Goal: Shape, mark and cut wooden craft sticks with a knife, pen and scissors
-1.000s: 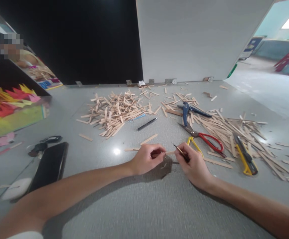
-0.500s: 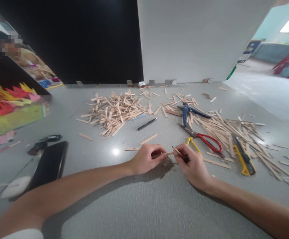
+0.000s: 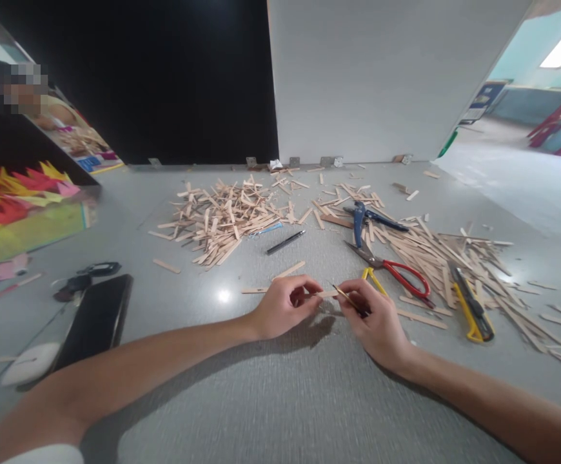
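Observation:
My left hand (image 3: 286,308) is closed, its thumb and fingertips pinching a short wooden craft stick (image 3: 327,294) just above the table. My right hand (image 3: 376,320) is closed around a thin rod with a dark tip (image 3: 341,292); its exact kind is too small to make out. The rod's tip meets or lies very close to the stick's right end, between the two hands. Two loose craft sticks (image 3: 289,269) lie just beyond my left hand. Yellow handles (image 3: 376,281) show behind my right hand, their tool partly hidden.
A craft-stick pile (image 3: 227,219) and pen (image 3: 286,241) lie ahead. Right are red-handled scissors (image 3: 406,276), a blue-handled tool (image 3: 359,222), a yellow utility knife (image 3: 474,306) and wood strips (image 3: 425,248). Left are a phone (image 3: 97,322) and a person (image 3: 53,113). A panel (image 3: 387,84) stands behind.
The craft stick between my hands has turned slightly, and the rod's dark tip has shifted a little left. Both hands stay in nearly the same place; the surroundings look unchanged.

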{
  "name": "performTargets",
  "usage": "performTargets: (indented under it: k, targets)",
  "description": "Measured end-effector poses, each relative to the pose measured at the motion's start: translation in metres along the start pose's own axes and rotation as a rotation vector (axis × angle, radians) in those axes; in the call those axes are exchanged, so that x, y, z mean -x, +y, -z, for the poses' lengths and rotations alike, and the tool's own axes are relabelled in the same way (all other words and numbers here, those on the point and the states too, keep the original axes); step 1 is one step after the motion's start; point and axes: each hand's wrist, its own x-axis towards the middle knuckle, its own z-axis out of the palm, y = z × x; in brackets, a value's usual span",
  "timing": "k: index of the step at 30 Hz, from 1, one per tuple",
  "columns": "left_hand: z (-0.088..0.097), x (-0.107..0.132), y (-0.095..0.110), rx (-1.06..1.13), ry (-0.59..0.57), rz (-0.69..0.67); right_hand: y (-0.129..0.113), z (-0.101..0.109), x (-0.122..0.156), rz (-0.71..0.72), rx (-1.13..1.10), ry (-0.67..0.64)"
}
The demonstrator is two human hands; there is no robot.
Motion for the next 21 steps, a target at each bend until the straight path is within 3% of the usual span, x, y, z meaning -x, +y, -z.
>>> performTargets:
  k: [21]
  targets:
    - [-0.0001, -0.0027, -0.004, -0.101, 0.029, -0.038, 0.0031, -0.0018, -0.0028, 0.001, 0.004, -0.028]
